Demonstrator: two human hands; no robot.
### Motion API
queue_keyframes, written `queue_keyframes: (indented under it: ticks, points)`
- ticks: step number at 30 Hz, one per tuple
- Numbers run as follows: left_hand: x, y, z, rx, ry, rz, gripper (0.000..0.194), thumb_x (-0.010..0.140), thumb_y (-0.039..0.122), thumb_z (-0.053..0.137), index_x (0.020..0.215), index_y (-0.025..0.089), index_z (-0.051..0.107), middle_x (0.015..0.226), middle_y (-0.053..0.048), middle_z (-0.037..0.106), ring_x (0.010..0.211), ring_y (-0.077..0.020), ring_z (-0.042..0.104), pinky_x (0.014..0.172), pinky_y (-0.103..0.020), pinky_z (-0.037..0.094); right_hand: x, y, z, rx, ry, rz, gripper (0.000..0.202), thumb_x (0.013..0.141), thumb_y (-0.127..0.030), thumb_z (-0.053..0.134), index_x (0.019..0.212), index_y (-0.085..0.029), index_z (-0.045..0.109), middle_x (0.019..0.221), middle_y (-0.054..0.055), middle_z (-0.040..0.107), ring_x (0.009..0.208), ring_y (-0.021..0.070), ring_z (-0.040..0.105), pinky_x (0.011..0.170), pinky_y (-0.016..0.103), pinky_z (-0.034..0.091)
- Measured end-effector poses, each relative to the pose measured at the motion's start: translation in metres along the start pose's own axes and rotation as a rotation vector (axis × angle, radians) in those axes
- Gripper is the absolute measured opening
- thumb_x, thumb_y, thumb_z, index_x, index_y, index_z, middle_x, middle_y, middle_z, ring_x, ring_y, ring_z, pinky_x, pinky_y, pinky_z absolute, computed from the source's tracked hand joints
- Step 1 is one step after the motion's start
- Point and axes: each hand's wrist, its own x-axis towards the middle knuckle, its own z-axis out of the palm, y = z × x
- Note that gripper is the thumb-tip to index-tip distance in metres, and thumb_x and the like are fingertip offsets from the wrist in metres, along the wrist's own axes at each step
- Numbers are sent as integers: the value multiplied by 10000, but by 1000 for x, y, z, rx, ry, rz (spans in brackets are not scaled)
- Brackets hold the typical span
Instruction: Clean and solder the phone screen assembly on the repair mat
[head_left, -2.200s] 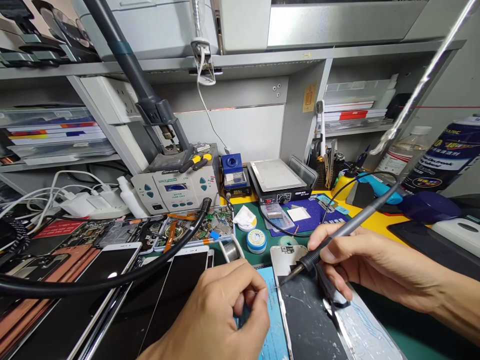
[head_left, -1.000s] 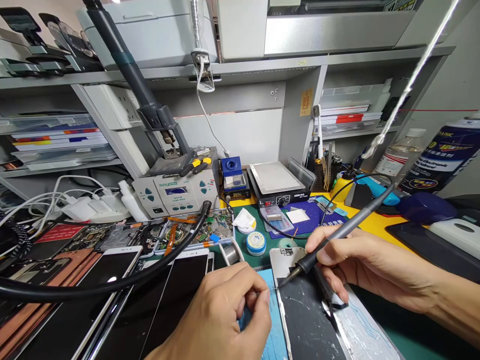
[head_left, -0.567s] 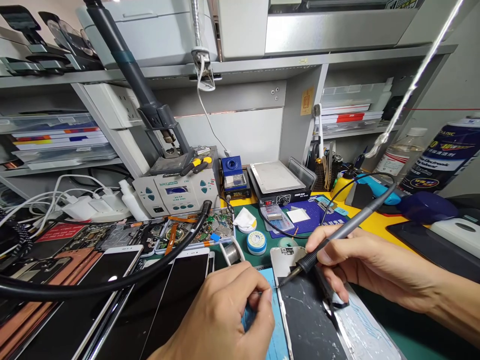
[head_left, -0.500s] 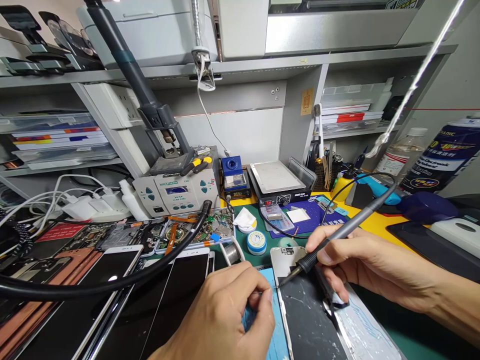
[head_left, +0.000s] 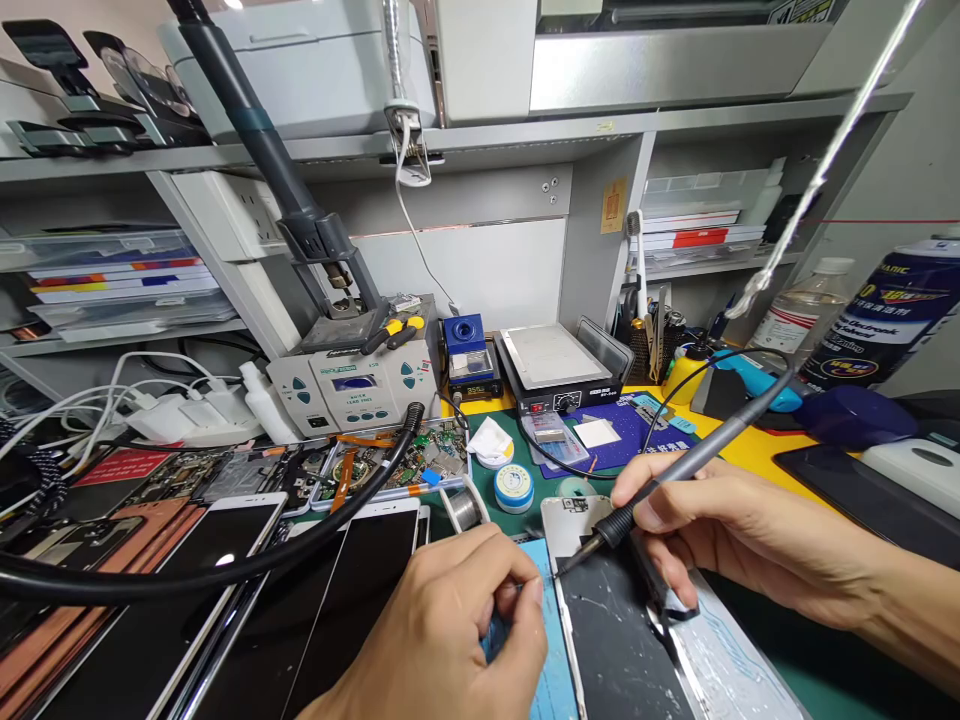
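My right hand [head_left: 720, 530] grips a grey and black soldering iron [head_left: 686, 460], its tip pointing down-left at the upper left edge of a dark phone part [head_left: 619, 640]. Close to that tip, my left hand [head_left: 457, 620] is closed in a pinch; what lies between its fingertips is too small to make out. A light blue piece [head_left: 551, 640] lies under and beside my left hand, along the phone part's left edge. Right of the phone part is a silvery panel [head_left: 731, 650], with dark tweezers [head_left: 664, 610] under my right fingers.
A solder spool [head_left: 465, 507] and a round blue-and-white tin [head_left: 514, 487] stand behind my left hand. Phones [head_left: 352, 600] lie at the left, crossed by a thick black hose [head_left: 225, 578]. Farther back are a control station [head_left: 360, 385] and a heating plate [head_left: 559, 355].
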Motion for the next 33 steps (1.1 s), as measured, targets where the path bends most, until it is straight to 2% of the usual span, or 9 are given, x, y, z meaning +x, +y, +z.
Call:
queue_keyframes:
  ticks: [6,12,16,20,23,25,27,29,33]
  points:
    - [1,1,-5,-62,0,-69,218,907,208,497,713,185,593,590,49,488,503,-33,414,468,-146,340,0,-1,0,-27,-9,-21,69,671,-228,804,724,-199,770,508,-5,664,406,157,646,419,222,548]
    - [4,-3,-12,-94,-40,-64,215,933,219,490,759,196,615,611,51,505,515,-36,444,484,-136,367,-1,-5,2,-68,-4,-76,227,714,-331,846,647,-185,685,539,-2,673,393,134,644,421,191,539]
    - [3,-2,-19,28,-79,36,195,921,189,492,768,211,611,634,51,520,543,-40,477,497,-143,379,0,-3,1,-67,4,-70,219,753,-351,820,679,-199,681,537,-1,689,351,122,614,364,174,507]
    - [-1,1,-32,214,-113,157,113,828,167,567,869,236,646,764,45,640,671,-72,627,663,-169,511,0,-3,2,-63,-20,-57,232,736,-321,837,651,-184,669,585,5,707,348,104,606,350,156,491]
    - [-5,4,-41,323,-130,176,110,754,173,621,814,260,652,845,36,680,762,-100,684,731,-169,556,0,-4,2,-69,-34,-44,259,718,-361,858,671,-177,682,595,-2,690,359,97,587,337,156,489]
    - [-7,3,-43,336,-161,167,100,751,166,607,770,257,644,861,26,692,789,-104,692,750,-159,565,0,-4,2,-84,-34,-24,289,716,-402,853,672,-173,682,578,3,680,342,85,553,301,137,444]
    - [-9,2,-43,344,-141,175,112,771,178,588,803,261,655,899,20,711,809,-104,701,755,-151,568,1,-4,1,-104,-20,0,289,711,-401,844,664,-170,678,561,6,672,308,65,499,261,115,376]
    - [-10,-1,-42,361,-48,208,195,780,176,575,926,278,657,977,26,726,885,-106,716,801,-151,566,2,-2,0,-126,-1,18,277,708,-393,833,661,-167,680,562,12,675,290,53,465,241,107,334]
    - [-12,-1,-42,311,40,331,406,745,83,535,1106,268,549,1040,13,722,915,-119,711,796,-209,552,3,2,-5,-166,16,35,234,721,-358,809,662,-167,687,584,20,681,277,39,431,237,107,297]
